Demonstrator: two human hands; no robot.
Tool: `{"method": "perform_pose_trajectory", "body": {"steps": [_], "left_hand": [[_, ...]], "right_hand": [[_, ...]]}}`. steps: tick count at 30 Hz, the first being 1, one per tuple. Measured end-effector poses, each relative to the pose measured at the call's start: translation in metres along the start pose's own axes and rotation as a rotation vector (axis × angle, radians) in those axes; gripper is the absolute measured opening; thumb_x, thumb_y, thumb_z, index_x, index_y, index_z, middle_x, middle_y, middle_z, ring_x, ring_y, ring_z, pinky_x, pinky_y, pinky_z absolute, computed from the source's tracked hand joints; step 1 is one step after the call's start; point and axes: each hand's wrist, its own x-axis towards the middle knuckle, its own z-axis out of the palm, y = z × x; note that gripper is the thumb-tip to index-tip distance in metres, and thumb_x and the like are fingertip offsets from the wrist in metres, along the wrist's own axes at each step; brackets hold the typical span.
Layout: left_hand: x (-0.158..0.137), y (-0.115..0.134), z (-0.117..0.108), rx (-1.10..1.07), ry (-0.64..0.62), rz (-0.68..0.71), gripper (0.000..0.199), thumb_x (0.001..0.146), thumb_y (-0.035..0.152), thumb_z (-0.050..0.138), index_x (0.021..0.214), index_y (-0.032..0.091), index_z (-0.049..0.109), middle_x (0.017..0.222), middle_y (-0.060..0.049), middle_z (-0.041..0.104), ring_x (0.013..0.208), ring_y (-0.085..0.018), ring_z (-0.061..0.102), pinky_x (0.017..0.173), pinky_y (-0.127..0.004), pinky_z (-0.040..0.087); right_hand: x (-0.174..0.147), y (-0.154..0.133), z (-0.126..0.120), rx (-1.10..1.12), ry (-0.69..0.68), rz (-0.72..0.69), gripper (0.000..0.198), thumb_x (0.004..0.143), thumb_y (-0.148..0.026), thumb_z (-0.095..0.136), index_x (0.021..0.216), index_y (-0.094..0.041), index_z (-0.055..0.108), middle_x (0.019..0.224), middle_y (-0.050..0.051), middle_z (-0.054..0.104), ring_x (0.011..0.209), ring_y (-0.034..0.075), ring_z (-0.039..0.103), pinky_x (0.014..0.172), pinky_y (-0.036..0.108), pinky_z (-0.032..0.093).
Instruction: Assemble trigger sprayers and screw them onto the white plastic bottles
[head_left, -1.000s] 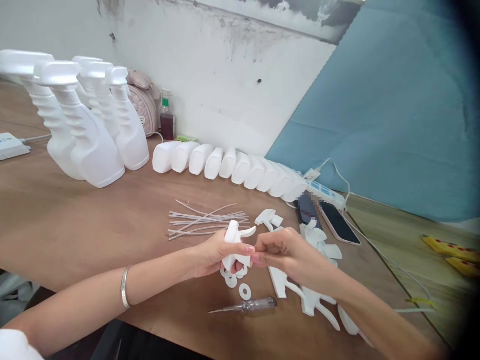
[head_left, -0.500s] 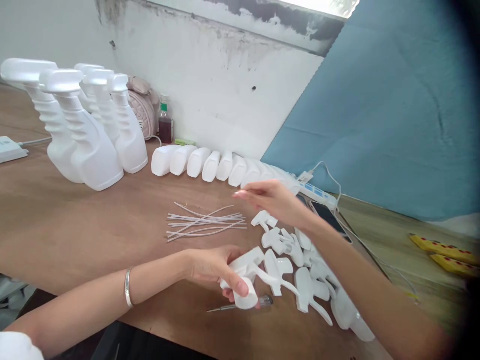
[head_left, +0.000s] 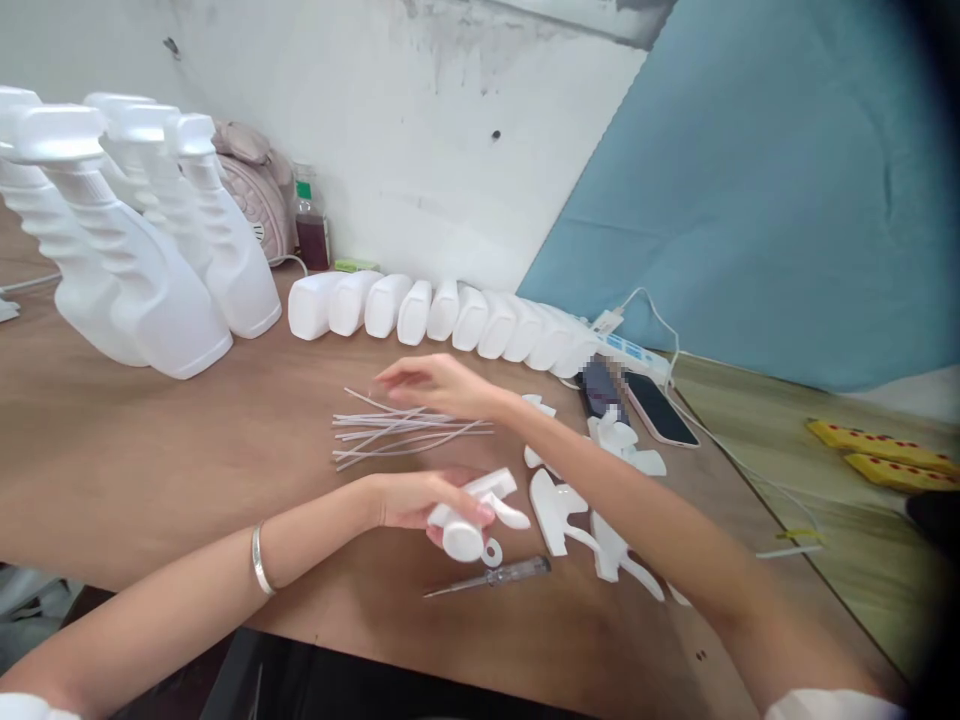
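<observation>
My left hand [head_left: 420, 500] is closed around a white trigger spray head [head_left: 489, 492], its round cap facing me and its lever pointing right. My right hand [head_left: 442, 385] is over the far side of a bundle of thin white plastic tubes [head_left: 405, 445]. Its fingers are stretched out, and I see nothing in them; whether they touch a tube I cannot tell. Below the left hand lie a small white ring [head_left: 492, 553] and a screwdriver with a clear handle [head_left: 517, 571]. More spray heads [head_left: 551, 510] lie to the right, partly hidden by my right forearm.
Assembled white spray bottles [head_left: 161, 285] stand at the left. A row of white bottles [head_left: 386, 305] lies along the wall, bases toward me. Behind are a pink bag [head_left: 251, 190] and a bottle of dark liquid [head_left: 311, 235]. Phones [head_left: 660, 408] and a power strip [head_left: 634, 355] sit right.
My right hand has moved left, from above the spray heads to over the tubes. The left hand still grips its spray head, now tilted differently, and the ring and screwdriver show more fully.
</observation>
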Motion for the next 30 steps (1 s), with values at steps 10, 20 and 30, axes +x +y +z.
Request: {"method": "perform_pose_trajectory", "body": {"steps": [10,20,30], "left_hand": [[0.014,-0.005,-0.012,-0.129,0.357,0.219,0.033,0.066,0.033,0.067,0.086,0.017,0.048,0.059,0.003,0.048,0.04,-0.004,0.037,0.035,-0.015,0.015],[0.039,-0.001,-0.023,-0.233,0.38,0.28,0.023,0.074,0.035,0.054,0.084,0.015,0.05,0.05,0.003,0.05,0.03,-0.004,0.033,0.029,-0.014,0.016],[0.044,-0.002,-0.026,-0.353,0.283,0.296,0.024,0.076,0.038,0.048,0.069,0.015,0.046,0.041,0.004,0.045,0.023,-0.003,0.024,0.023,-0.014,0.012]], "right_hand": [[-0.185,-0.028,0.002,-0.657,0.097,0.032,0.013,0.078,-0.028,0.062,0.09,-0.023,0.061,0.078,0.001,0.062,0.078,0.017,0.059,0.063,0.028,0.051],[-0.203,-0.016,0.043,-0.779,0.303,-0.065,0.007,0.082,-0.019,0.055,0.077,-0.024,0.057,0.094,0.003,0.064,0.084,0.021,0.058,0.066,0.034,0.051],[-0.187,-0.065,-0.018,-0.595,0.534,-0.09,0.027,0.082,-0.01,0.051,0.107,-0.021,0.053,0.08,0.003,0.065,0.07,0.016,0.06,0.059,0.028,0.047]]}}
